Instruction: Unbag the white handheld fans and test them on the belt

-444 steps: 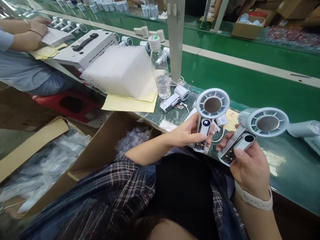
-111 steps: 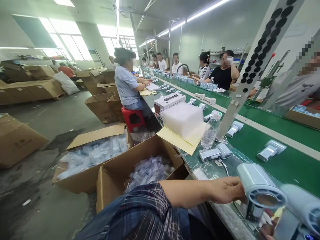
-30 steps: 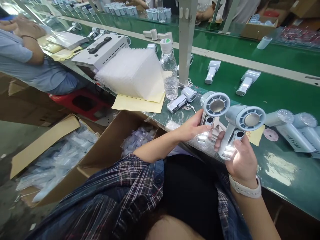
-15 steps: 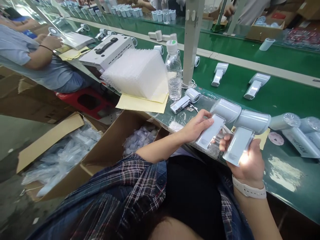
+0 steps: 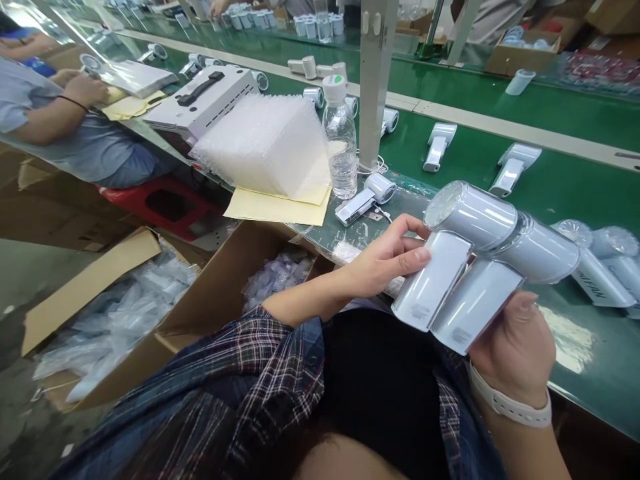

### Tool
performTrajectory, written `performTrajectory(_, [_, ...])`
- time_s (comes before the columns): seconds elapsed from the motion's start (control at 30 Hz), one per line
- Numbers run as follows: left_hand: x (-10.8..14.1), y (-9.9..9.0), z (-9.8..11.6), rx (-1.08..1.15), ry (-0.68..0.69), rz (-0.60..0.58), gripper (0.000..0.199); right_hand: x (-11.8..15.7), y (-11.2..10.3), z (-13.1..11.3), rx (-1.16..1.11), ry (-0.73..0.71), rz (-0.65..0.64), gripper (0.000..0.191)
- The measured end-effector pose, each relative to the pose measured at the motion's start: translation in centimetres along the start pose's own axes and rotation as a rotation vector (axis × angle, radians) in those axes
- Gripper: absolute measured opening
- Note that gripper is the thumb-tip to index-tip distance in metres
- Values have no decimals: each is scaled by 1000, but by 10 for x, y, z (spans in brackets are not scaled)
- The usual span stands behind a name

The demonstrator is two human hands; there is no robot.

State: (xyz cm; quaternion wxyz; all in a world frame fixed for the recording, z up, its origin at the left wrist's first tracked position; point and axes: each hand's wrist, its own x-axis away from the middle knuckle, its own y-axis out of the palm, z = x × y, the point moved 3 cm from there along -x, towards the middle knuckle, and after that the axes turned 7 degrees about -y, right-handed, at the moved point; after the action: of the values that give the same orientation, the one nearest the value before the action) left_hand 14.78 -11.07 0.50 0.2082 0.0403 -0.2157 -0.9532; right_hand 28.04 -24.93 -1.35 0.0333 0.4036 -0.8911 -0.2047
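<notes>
Two light-blue handheld fans wrapped in clear film are held up side by side over the bench edge. My left hand (image 5: 387,257) grips the left handheld fan (image 5: 436,280) by the side of its handle, thumb on the front. The right handheld fan (image 5: 480,303) rests in my right hand (image 5: 520,343), whose fingers are mostly hidden behind the handle. The fans touch or overlap at their round heads. Just beyond my left hand another fan (image 5: 367,198) lies on the bench with a white cord. More wrapped fans (image 5: 597,273) lie right of my right hand, one printed "FAN".
A water bottle (image 5: 341,143) stands beside a post (image 5: 375,80) and a stack of bubble-wrap sheets (image 5: 270,147). Open cartons (image 5: 210,287) of plastic bags sit below on my left. Fans lie along the green belt (image 5: 470,160). A person (image 5: 75,127) works at far left.
Both fans have come up closer to me and together, their heads now meeting. My right hand has turned and moved slightly right. The camera view has shifted a little.
</notes>
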Motion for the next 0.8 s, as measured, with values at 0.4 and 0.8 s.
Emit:
performTrajectory(0.4, [-17,4,-21,230,-211,-98,62,-8,18,-8,-106,192,-130,36])
performTrajectory(0.8, [-13,-3,-15,109,-129,-87,59,-10,0,-15,-133,16,65,32])
